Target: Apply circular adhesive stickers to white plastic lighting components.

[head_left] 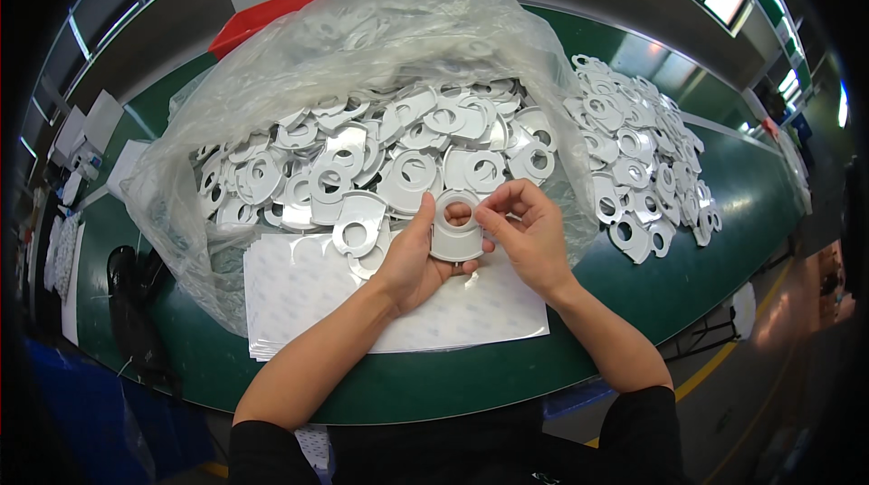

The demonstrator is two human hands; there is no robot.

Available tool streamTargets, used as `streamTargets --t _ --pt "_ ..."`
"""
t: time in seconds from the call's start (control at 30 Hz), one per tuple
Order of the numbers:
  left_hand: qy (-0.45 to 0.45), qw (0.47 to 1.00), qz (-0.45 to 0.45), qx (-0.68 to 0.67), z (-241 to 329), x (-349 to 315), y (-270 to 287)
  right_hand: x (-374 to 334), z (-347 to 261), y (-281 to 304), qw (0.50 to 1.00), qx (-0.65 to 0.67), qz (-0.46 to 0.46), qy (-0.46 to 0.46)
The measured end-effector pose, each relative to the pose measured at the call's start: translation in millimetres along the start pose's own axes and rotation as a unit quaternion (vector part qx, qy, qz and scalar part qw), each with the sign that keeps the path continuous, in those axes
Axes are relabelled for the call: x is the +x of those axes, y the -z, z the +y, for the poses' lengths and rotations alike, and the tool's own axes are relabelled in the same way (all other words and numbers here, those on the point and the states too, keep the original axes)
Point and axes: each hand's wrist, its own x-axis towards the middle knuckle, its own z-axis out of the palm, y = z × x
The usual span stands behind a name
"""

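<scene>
My left hand (418,259) and my right hand (525,230) hold one flat white plastic ring piece (455,239) between them, just above a stack of white sheets (299,290). The piece has a round hole in its middle, through which a fingertip shows. My left thumb lies along its left edge; my right fingers pinch its upper right edge. Right behind my hands, a clear plastic bag (272,78) lies open with a large heap of the same white pieces (380,155) spilling out of it.
A second spread of white pieces (638,159) lies on the green table (724,213) to the right. A red tray (258,19) stands behind the bag. White papers and parts sit at the far left. A black object (131,286) lies at the left front.
</scene>
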Motion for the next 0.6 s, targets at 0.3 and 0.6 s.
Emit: streamTargets --t 0.3,0.6 --pt "0.004 1.0 0.002 -0.007 -0.2 -0.1 0.0 -0.1 0.9 0.7 1.0 0.006 0.004 -0.004" --pt "0.002 1.0 -0.002 -0.006 -0.5 0.2 0.6 -0.4 0.4 -0.3 1.0 0.007 0.005 -0.002"
